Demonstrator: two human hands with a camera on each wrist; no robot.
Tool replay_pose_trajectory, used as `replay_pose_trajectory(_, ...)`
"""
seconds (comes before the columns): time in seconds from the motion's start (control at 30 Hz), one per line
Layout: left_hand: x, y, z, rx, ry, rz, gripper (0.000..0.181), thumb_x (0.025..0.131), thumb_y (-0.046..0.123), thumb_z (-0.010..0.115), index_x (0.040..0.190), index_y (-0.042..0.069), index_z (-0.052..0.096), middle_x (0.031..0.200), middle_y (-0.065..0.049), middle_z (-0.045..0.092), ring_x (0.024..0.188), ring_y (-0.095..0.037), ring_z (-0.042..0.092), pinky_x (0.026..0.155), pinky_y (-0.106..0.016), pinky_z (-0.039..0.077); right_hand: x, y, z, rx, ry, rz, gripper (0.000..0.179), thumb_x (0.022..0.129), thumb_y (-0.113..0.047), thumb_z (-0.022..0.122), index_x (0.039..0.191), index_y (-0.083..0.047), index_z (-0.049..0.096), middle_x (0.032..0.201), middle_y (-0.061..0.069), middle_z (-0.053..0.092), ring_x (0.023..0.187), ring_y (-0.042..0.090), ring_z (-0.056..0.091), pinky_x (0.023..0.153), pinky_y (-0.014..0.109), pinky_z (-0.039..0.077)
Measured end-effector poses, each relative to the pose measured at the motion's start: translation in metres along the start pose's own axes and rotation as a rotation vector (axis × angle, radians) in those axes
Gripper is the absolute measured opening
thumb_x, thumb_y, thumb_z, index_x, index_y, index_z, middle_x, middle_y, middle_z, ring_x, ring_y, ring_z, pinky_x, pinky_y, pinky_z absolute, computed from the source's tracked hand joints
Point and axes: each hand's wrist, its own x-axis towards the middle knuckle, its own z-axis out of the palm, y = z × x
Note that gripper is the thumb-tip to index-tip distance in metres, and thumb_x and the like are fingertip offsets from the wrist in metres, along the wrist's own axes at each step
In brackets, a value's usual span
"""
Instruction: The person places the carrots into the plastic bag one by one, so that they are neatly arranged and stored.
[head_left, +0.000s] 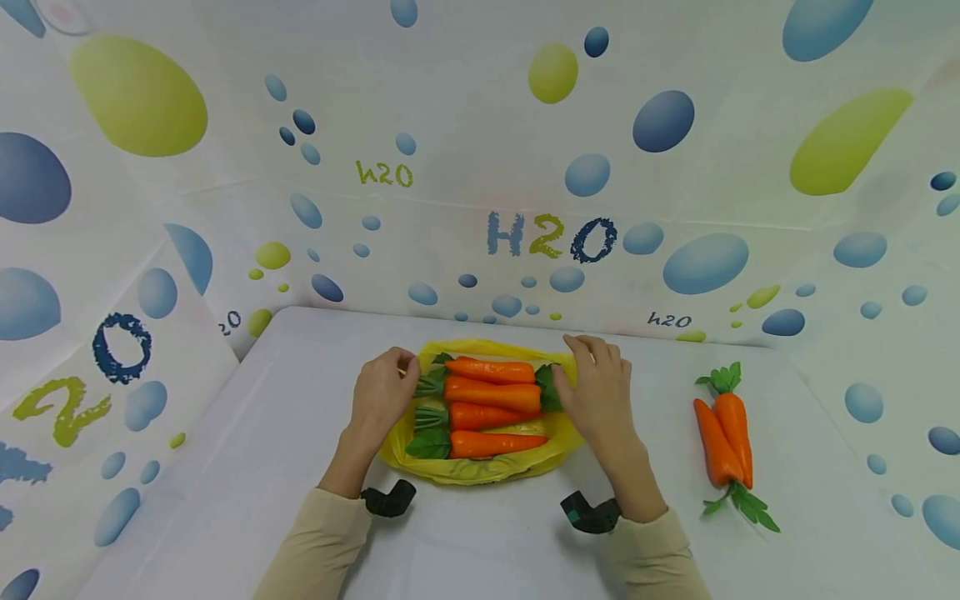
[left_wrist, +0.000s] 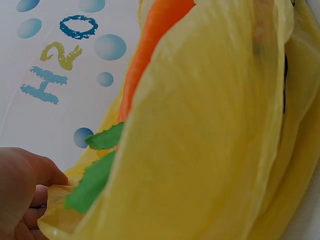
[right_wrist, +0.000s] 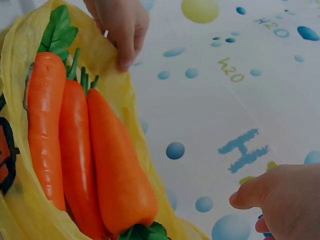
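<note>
A yellow plastic bag lies spread open in the head view, with several orange carrots with green tops side by side in it. The left hand is at the bag's left rim. Its thumb and fingers pinch the edge, as the left wrist view shows, beside a green leaf. At the bag's right end is the right hand, its fingers loosely bent and holding nothing. In the right wrist view this hand stands apart from the bag's rim, near the carrots' lower ends.
Two more carrots with green leaves lie on the white table to the right, outside the bag. Behind the table rises a white backdrop printed with blue and green drops. Dark wrist cameras sit on both wrists.
</note>
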Motion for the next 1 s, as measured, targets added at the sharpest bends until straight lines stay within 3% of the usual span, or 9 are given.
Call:
replay_pose_trajectory(0.37, -0.001, -0.001, 0.000, -0.005, 0.010, 0.009, 0.025, 0.098, 0.021, 0.057, 0.104, 0.001, 0.070, 0.091, -0.014, 0.074, 0.066, -0.020, 0.063, 0.056, -0.028, 0.050, 0.001, 0.015, -0.010, -0.007, 0.040, 0.051, 0.044, 0.090, -0.019, 0.071, 0.129, 0.000, 0.062, 0.124, 0.021, 0.059, 0.110, 0.042, 0.052, 0.087, 0.057, 0.042)
replay_pose_trajectory(0.67, -0.001, -0.001, 0.000, -0.005, 0.010, 0.007, 0.026, 0.098, 0.022, 0.057, 0.105, 0.001, 0.070, 0.093, -0.014, 0.074, 0.070, -0.023, 0.065, 0.061, -0.034, 0.054, 0.001, 0.022, -0.019, -0.034, 0.015, 0.134, 0.049, 0.091, -0.021, 0.071, 0.134, -0.002, 0.058, 0.130, 0.021, 0.056, 0.117, 0.042, 0.048, 0.097, 0.059, 0.041)
replay_pose_trajectory(1.0, -0.001, -0.002, 0.000, 0.002, 0.013, 0.008, 0.026, 0.098, 0.022, 0.057, 0.105, 0.001, 0.070, 0.093, -0.014, 0.074, 0.070, -0.022, 0.065, 0.061, -0.033, 0.054, 0.000, 0.031, -0.027, -0.056, 0.027, 0.182, 0.049, 0.092, -0.019, 0.069, 0.135, -0.001, 0.056, 0.132, 0.023, 0.055, 0.118, 0.043, 0.047, 0.098, 0.061, 0.041)
